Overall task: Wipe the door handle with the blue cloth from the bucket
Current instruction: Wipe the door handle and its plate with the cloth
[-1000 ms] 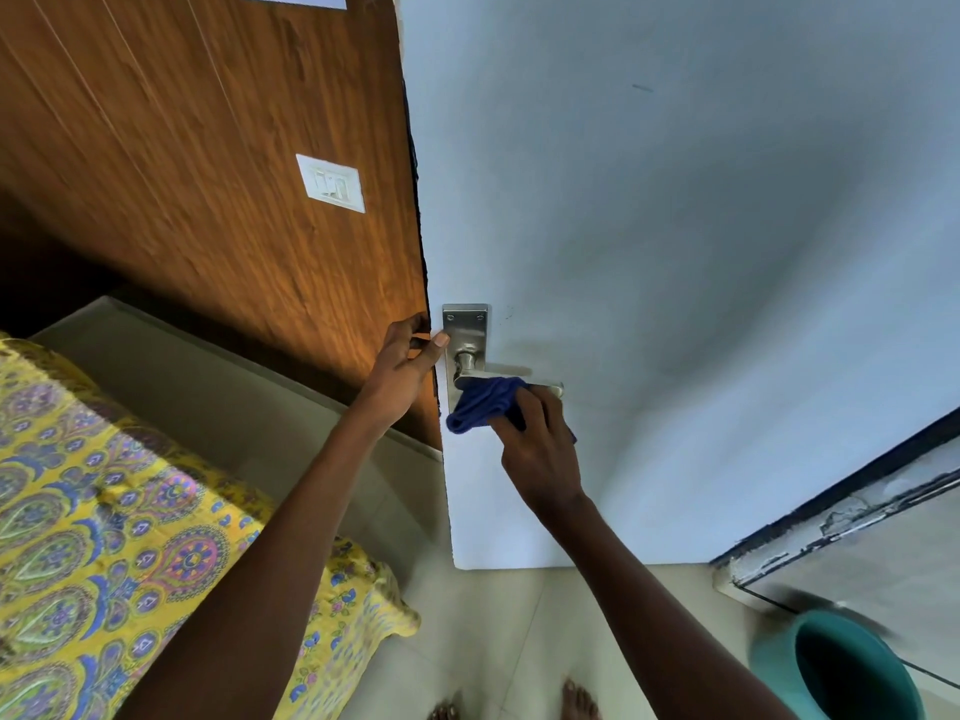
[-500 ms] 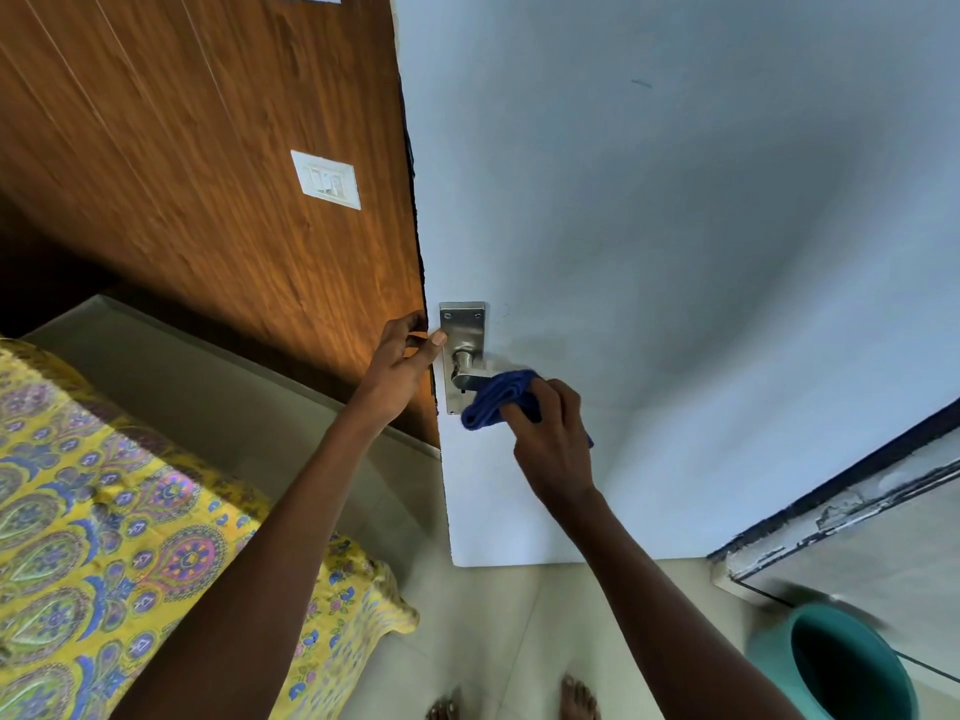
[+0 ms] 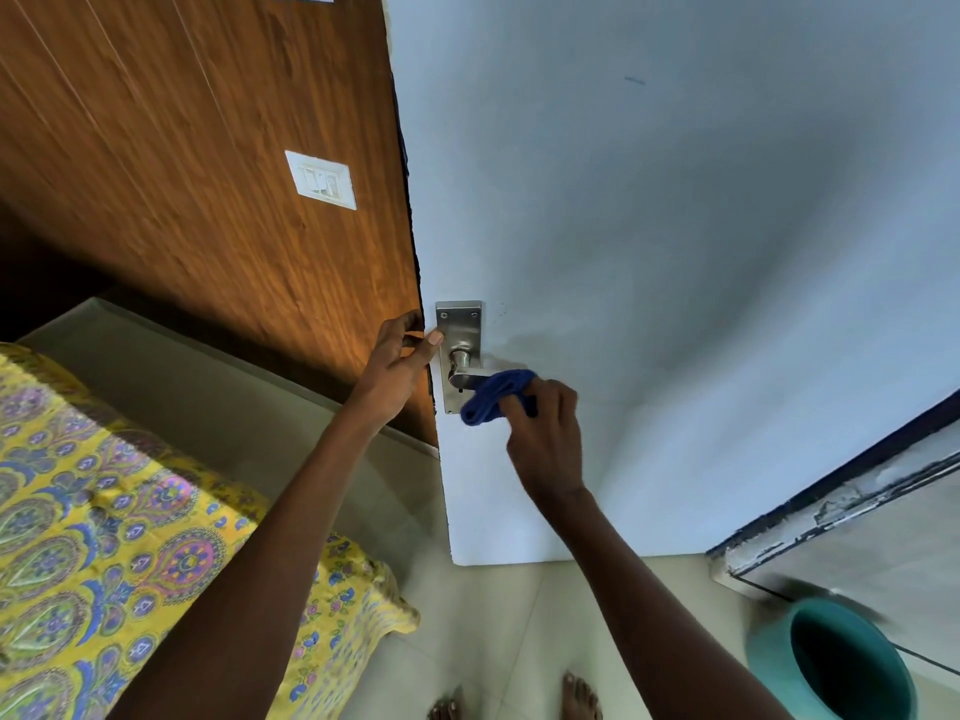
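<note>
A silver lever door handle (image 3: 460, 359) on a steel backplate sits at the left edge of the pale blue door (image 3: 675, 226). My right hand (image 3: 545, 439) is closed on the bunched blue cloth (image 3: 496, 396), which is pressed over the lever and hides most of it. My left hand (image 3: 397, 363) grips the door's edge beside the backplate, thumb on the door face, fingers wrapped behind. The teal bucket (image 3: 836, 662) stands on the floor at the lower right; nothing shows inside it.
A wood-panelled wall (image 3: 197, 163) with a white switch plate (image 3: 321, 180) is left of the door. A bed with a yellow patterned sheet (image 3: 104, 553) fills the lower left. A worn raised threshold (image 3: 841, 506) lies at the right. My bare feet show on the tiled floor.
My right hand with the blue cloth slid along the lever, out to the right and then back toward the backplate. My left hand stayed on the door's edge.
</note>
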